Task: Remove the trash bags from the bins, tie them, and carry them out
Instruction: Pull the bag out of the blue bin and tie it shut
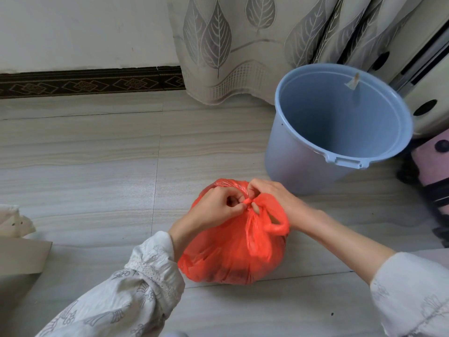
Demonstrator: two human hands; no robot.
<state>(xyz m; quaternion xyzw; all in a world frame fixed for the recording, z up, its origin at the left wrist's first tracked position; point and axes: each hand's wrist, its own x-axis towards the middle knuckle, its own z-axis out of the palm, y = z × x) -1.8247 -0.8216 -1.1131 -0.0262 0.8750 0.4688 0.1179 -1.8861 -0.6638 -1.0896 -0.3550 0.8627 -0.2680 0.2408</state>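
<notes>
Floor (97,166): pale wood-grain tiles, thin dark joints. Wall (73,27): off-white, with a dark patterned skirting (85,81) along its base. Curtain (230,45): beige, grey leaf print, hem touching the floor. Right of the curtain, a white appliance (422,76) with dark round holes. Pink and black cloth (432,166) at the right edge. Beige cardboard (21,256) at the left edge, crumpled white paper (12,221) just behind it.

- Left sleeve (136,288): pale grey-white fabric, grey line-drawn print, lace-like band near the gathered cuff.
- Right sleeve (413,295): same printed fabric, pushed up the forearm.
- 2 bare hands.
</notes>
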